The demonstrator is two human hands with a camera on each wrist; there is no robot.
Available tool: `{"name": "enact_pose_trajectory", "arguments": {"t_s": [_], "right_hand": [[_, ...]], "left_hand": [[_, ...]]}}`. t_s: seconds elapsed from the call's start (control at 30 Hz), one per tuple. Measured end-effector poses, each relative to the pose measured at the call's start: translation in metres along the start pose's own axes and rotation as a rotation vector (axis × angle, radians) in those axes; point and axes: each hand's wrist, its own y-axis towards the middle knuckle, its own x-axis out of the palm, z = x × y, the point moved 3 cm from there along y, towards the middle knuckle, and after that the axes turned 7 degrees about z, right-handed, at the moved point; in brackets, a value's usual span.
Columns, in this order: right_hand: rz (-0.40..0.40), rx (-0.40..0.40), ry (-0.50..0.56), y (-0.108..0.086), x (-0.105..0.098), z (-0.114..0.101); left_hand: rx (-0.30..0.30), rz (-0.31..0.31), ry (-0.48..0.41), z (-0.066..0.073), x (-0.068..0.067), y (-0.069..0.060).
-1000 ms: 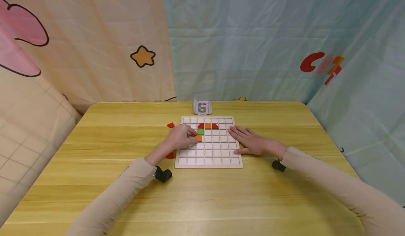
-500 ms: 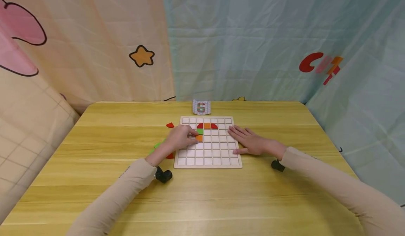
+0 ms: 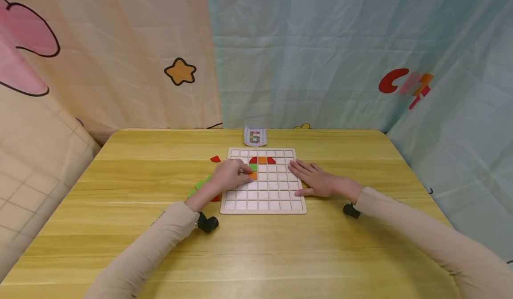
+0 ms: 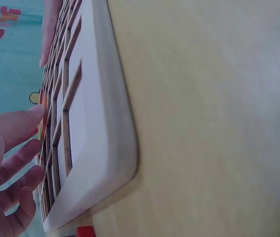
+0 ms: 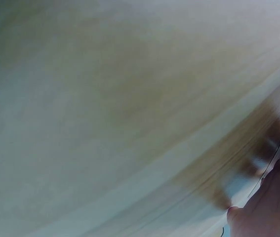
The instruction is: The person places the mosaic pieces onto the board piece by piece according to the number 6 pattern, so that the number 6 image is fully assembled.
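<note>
A wooden grid board [image 3: 263,211] lies flat on the table. My left hand [image 3: 228,175] reaches over its left side and pinches an orange square tile [image 3: 253,176] with thumb and forefinger, at a cell just below a green square tile [image 3: 253,167]. In the left wrist view the thumb [image 4: 23,121] meets the orange piece, while the other fingers curl loosely. Above the green tile, a second orange square [image 3: 262,160] sits between two red rounded pieces [image 3: 271,160]. My right hand [image 3: 316,182] rests spread on the board's right edge, holding nothing.
A small card [image 3: 255,137] with a coloured tile pattern lies behind the board. Left of the board are loose green pieces [image 3: 199,185] and red pieces [image 3: 215,159], partly hidden by the left arm. Black wrist cameras [image 3: 207,223] hang under both wrists. Curtains stand behind the table.
The orange tile in my left hand has shifted slightly right and now lines up below the green one. My right hand has stayed in place.
</note>
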Motion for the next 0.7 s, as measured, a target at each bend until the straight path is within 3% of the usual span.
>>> {"name": "enact_pose_trajectory", "arguments": {"t_s": [0.27, 0.57, 0.7], "right_hand": [[-0.006, 0.008, 0.0, 0.001, 0.001, 0.0], [0.012, 0.006, 0.015, 0.001, 0.0, -0.001], [0.006, 0.004, 0.012, 0.001, 0.001, -0.001]], "left_hand": [[-0.059, 0.011, -0.008, -0.005, -0.007, -0.006], [-0.061, 0.101, 0.015, -0.017, -0.036, -0.021], [-0.082, 0.11, 0.025, -0.026, -0.044, -0.031]]}}
